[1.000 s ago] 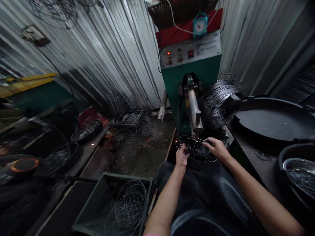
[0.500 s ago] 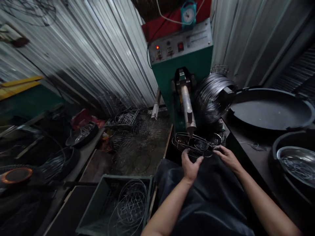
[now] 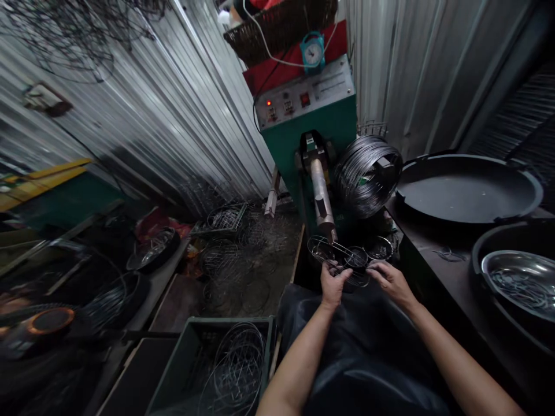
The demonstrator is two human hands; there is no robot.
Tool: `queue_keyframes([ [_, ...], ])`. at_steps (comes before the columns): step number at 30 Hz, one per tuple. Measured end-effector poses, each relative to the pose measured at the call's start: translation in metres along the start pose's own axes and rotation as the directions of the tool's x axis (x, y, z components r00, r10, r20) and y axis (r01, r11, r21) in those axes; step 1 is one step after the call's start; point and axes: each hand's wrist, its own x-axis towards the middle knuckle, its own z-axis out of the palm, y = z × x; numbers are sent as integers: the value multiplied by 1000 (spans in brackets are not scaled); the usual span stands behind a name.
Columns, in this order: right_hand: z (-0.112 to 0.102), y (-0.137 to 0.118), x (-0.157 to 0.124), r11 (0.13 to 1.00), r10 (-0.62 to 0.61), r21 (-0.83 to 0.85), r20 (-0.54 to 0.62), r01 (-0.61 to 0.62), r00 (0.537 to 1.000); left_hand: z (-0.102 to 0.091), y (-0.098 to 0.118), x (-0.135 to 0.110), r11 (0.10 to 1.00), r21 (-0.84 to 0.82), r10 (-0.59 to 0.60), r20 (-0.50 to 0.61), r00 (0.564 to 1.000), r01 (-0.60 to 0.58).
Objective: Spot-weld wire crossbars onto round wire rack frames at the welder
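Note:
Both of my hands grip a small oval wire basket frame [image 3: 336, 252] under the metal electrode arm [image 3: 319, 199] of a green welding machine [image 3: 309, 118]. My left hand [image 3: 333, 284] is closed on the frame's near left rim. On the near right rim, my right hand [image 3: 390, 278] pinches the wire. The electrode tip sits just above the frame's far side. My lap is covered by a dark apron [image 3: 368, 352].
A coil of wire [image 3: 366, 173] hangs right of the machine. On the right bench lie a large black pan [image 3: 466, 188] and a steel bowl of wire pieces [image 3: 518, 283]. A green crate of wire rings [image 3: 217, 370] stands lower left; finished wire baskets [image 3: 234, 231] litter the floor.
My hands shifted along the wire frame and turned it under the electrode; my left hand now grips nearer the middle. The camera view swung slightly up.

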Motion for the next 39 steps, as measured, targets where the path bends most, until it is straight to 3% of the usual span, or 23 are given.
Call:
queue_keyframes([
  [7,17,-31,24,972,-111,-215,-60,96,992,-1,17,9,971,-216,-119,-73,990,101],
  [15,29,-51,49,934,-157,-332,-50,132,986,-6,34,24,914,-361,-220,-57,974,186],
  [26,1,-21,22,991,-87,-102,-30,84,996,0,38,16,898,-369,-280,-55,958,242],
  [34,0,-24,30,992,-108,-69,1,108,994,3,33,14,876,-431,-268,-66,961,215],
  [39,0,-16,36,995,-90,-27,38,91,995,3,30,16,907,-392,-215,-118,969,154],
])
